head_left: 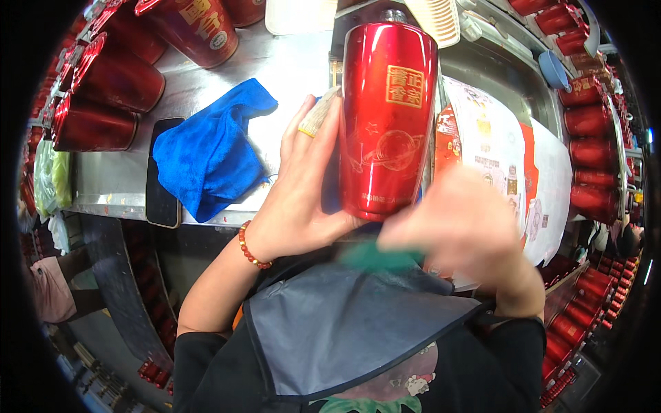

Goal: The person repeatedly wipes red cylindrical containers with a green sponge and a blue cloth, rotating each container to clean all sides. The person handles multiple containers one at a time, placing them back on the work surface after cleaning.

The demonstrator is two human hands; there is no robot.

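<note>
A glossy red bottle (389,131) with gold lettering and a clear glass neck stands out in front of me, its neck pointing away. My left hand (306,172) is closed around its left side, thumb near the base; a pale knitted finger cover (318,118) sits on one finger and a beaded bracelet on the wrist. Beside the bottle's lower right, my right hand (458,220) is smeared by motion. Its fingers look closed on a flat green piece (382,257), too blurred to name, just below the bottle's base.
Left of the bottle, a blue cloth (210,148) lies on the metal table (289,58), partly over a dark phone (163,186). Printed decal sheets (496,138) lie to the right. Several red bottles (96,124) stand at left, more on right-hand racks (592,162). A white tray (301,15) sits at the back.
</note>
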